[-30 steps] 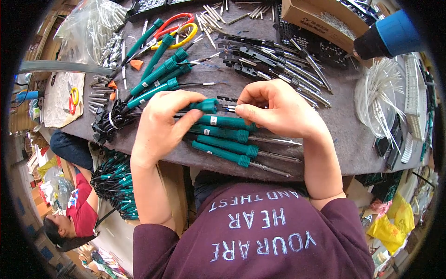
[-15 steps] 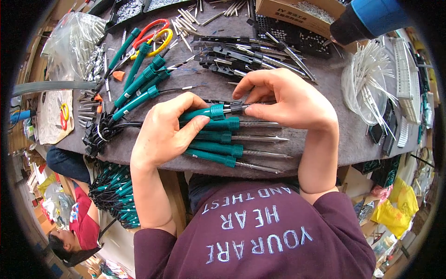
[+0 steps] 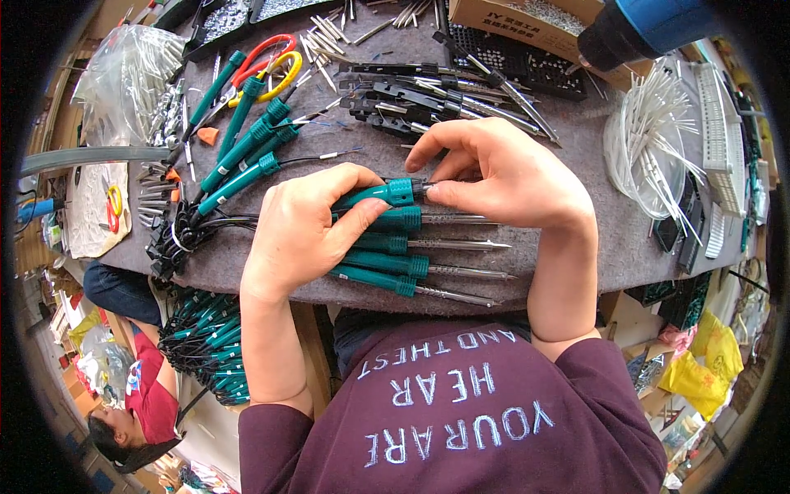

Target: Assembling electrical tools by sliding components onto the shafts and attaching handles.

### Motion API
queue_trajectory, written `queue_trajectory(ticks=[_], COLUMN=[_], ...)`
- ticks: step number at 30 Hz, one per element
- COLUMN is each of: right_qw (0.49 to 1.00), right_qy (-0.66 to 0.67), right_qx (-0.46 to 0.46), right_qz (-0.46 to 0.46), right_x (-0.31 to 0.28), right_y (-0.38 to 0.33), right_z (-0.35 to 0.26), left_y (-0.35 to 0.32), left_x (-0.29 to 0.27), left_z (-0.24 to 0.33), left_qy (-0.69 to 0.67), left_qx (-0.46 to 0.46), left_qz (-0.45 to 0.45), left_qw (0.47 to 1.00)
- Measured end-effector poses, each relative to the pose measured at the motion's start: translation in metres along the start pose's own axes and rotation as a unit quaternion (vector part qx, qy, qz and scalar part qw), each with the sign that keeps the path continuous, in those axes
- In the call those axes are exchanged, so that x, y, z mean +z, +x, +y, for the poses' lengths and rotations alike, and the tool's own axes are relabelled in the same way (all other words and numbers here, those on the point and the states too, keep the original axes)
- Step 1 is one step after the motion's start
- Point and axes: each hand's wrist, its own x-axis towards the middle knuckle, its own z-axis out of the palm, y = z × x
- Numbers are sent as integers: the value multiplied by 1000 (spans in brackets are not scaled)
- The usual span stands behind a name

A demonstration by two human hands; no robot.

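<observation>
My left hand (image 3: pixel 300 226) is closed around the green handle (image 3: pixel 388 193) of a soldering iron, its thumb lying along the handle. At the handle's open right end, a dark inner piece (image 3: pixel 420 187) sticks out a little. The thumb and fingers of my right hand (image 3: pixel 522 177) pinch that piece; its far part is hidden behind the fingers. Just below, several soldering irons (image 3: pixel 395 265) with green handles and bare metal shafts lie side by side, shafts pointing right. My left hand covers their rear ends.
Green handles with cords (image 3: pixel 239 160) and scissors (image 3: pixel 267 70) lie to the left. Beyond my hands are black parts with metal rods (image 3: pixel 436 95). A blue power tool (image 3: pixel 642 37) hangs at upper right, above a bag of white tubes (image 3: pixel 650 123). Someone in red (image 3: pixel 156 379) sits lower left.
The green handle and my left hand have shifted right toward my right hand. Less of the dark piece shows outside the handle now.
</observation>
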Motion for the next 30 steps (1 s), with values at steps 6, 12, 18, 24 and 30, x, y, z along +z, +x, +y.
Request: queue_trajectory(ticks=[6, 12, 18, 24, 30], right_qw=[997, 986, 944, 921, 915], right_qy=[-76, -57, -302, -369, -361], right_qx=[3, -76, -11, -19, -104], right_qz=[-14, 140, 133, 121, 148], right_x=[0, 3, 21, 26, 26], right_y=[1, 2, 4, 4, 3], right_z=[-8, 7, -2, 2, 13], left_y=[1, 0, -7, -5, 2], left_x=[13, 12, 12, 5, 8], left_z=[-1, 0, -6, -14, -16], left_qy=[8, 81, 35, 114, 134], left_qx=[24, 74, 68, -23, -15], left_qz=[14, -7, 87, 112, 83], left_qw=[1000, 994, 993, 987, 987])
